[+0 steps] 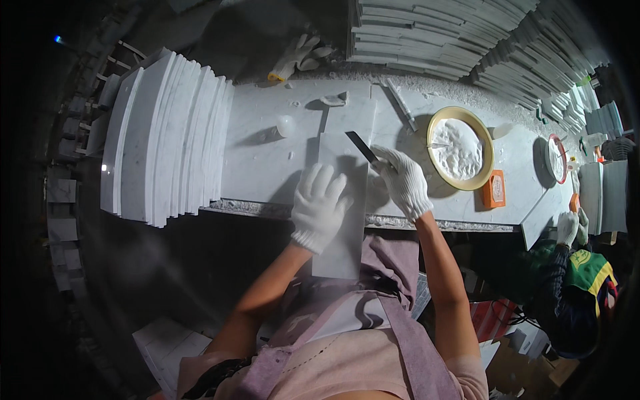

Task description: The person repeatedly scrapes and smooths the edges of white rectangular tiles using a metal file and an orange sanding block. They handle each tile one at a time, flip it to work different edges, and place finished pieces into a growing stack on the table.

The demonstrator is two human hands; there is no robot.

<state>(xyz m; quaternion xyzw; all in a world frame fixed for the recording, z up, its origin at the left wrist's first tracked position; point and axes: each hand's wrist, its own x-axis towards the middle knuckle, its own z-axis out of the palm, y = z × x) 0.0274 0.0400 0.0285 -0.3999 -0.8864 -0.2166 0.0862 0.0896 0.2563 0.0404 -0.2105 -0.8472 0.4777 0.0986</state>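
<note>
Both my hands wear white knitted gloves. My left hand (320,205) lies on a long, narrow marble tile (339,259), its fingers stretched out and slightly spread. The tile juts over the near edge of the marble worktop (257,175) toward my body. In my right hand (403,179) I grip a dark, flat, straight blade (361,147), which points up and left over the tile's right side; its handle end is hidden in the glove. To the right stands a yellow-rimmed bowl (490,150) holding white powdery paste, with an orange block (494,189) beside it.
A row of upright marble tiles (157,140) stands at the left; more stacks (420,40) fill the back. On the worktop lie a stick-like tool (401,105), a white cup (286,126) and a stone chip (335,99). Loose gloves (297,57) lie behind. A gloved co-worker (580,280) works at right.
</note>
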